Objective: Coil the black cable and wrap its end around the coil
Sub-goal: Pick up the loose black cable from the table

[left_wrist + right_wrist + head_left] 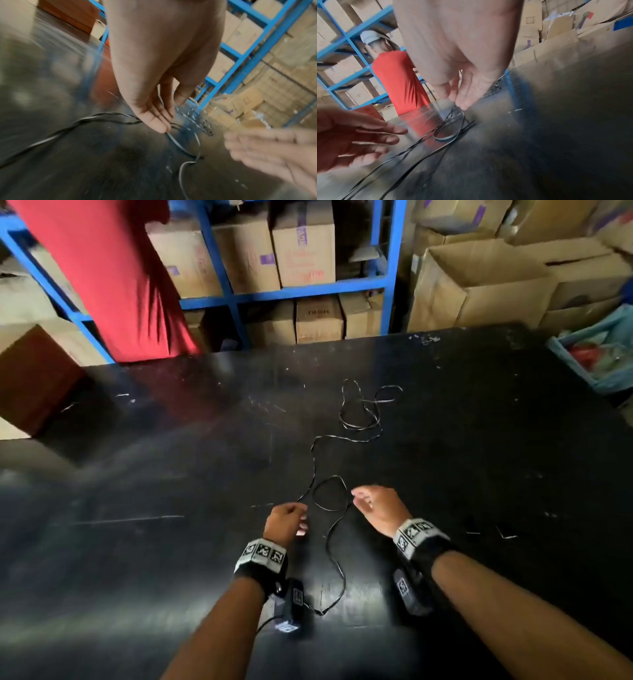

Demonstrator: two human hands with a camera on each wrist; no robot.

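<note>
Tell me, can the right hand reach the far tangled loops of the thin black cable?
Probably yes: the right hand is by the thin black cable, and bare black table lies between it and the far loops.

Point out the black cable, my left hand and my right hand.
black cable (pixel 313 460): head view, the bare run on the table beyond the hands.
left hand (pixel 284 522): head view, back of the hand.
right hand (pixel 380 508): head view, back of the hand.

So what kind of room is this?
Probably a storeroom or warehouse: brown cardboard boxes fill a blue metal shelf rack, more open boxes are piled beside it, and there is a big scratched black worktable.
</note>
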